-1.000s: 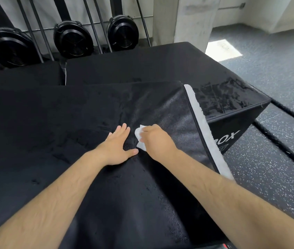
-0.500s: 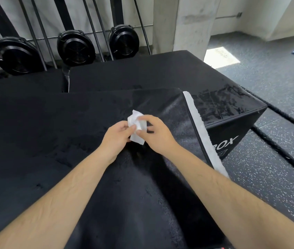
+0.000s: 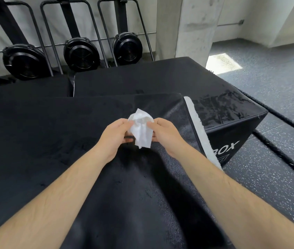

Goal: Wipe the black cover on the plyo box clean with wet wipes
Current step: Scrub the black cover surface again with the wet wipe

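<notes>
Cover (image 3: 70, 141): black throughout, mostly matte, with darker glossy streaks in places. Wipe (image 3: 141, 132): plain white, no print. Strip (image 3: 196, 123) along the cover's right edge: white to pale grey. Plyo box (image 3: 236, 133): black, with white lettering "BOX" on its side and blotchy shiny smears on top. Floor (image 3: 277, 108): dark grey, flecked all over with white speckles. Pillar (image 3: 187, 27): pale grey, faintly mottled. Fan wheels (image 3: 81, 54): black.

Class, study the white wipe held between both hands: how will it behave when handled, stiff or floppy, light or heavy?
Probably floppy: the wipe is crumpled, its lower corner hanging limp between the left hand and right hand. Likely very light: pinched fingers alone hold it above the black cover.
</notes>
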A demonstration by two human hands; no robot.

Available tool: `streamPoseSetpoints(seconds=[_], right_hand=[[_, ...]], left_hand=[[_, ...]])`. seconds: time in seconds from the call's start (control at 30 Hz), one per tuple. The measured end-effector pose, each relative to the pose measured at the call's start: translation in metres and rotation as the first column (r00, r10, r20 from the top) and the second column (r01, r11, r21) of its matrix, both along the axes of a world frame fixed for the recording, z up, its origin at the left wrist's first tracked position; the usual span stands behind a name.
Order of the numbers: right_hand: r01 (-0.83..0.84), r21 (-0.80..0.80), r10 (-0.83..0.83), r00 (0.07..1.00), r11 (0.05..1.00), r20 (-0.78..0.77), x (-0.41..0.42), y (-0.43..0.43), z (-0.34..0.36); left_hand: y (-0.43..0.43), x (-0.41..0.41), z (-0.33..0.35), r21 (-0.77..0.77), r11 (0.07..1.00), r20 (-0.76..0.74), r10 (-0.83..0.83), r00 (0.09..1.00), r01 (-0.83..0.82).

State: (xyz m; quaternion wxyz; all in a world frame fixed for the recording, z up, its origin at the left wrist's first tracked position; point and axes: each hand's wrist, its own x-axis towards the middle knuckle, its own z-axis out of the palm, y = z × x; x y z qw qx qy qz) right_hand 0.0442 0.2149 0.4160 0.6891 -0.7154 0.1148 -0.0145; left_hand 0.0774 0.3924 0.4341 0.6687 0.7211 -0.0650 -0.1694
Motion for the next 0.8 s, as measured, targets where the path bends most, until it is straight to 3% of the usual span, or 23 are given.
streamPoseSetpoints(seconds=[0.13, 0.27, 0.43, 0.5, 0.57, 0.67, 0.8], right_hand=[[0.011, -0.179, -0.007, 1.0, 0.984, 0.02, -0.005, -0.008, 0.0], [0.004, -0.195, 0.004, 0.999, 0.981, 0.043, -0.01, -0.018, 0.009], [-0.026, -0.172, 0.029, 0.999, 0.985, 0.015, -0.01, -0.019, 0.012], [0.024, -0.118, -0.025, 1.0, 0.993, -0.004, -0.008, -0.017, 0.012], [0.061, -0.07, -0.063, 0.998, 0.996, -0.017, -0.007, -0.016, 0.012], [0.096, 0.0, -0.096, 0.995, 0.995, -0.041, -0.008, -0.016, 0.013], [0.055, 0.28, -0.039, 0.997, 0.958, -0.062, -0.014, -0.018, 0.013]], left_hand=[[0.003, 0.002, 0.006, 0.006, 0.998, 0.07, 0.064, 0.996, -0.064], [0.005, 0.007, 0.011, 0.079, 0.995, 0.102, 0.054, 0.993, -0.062], [0.004, 0.007, 0.017, -0.012, 0.986, -0.128, -0.165, 0.978, 0.165], [0.001, 0.006, 0.016, -0.095, 0.984, -0.246, -0.171, 0.954, 0.152], [-0.002, 0.006, 0.011, -0.119, 0.993, -0.329, -0.016, 0.944, -0.024], [-0.004, 0.008, 0.01, -0.12, 0.979, -0.325, 0.115, 0.939, -0.162], [-0.002, 0.01, 0.009, -0.124, 0.976, -0.338, 0.129, 0.932, -0.18]])
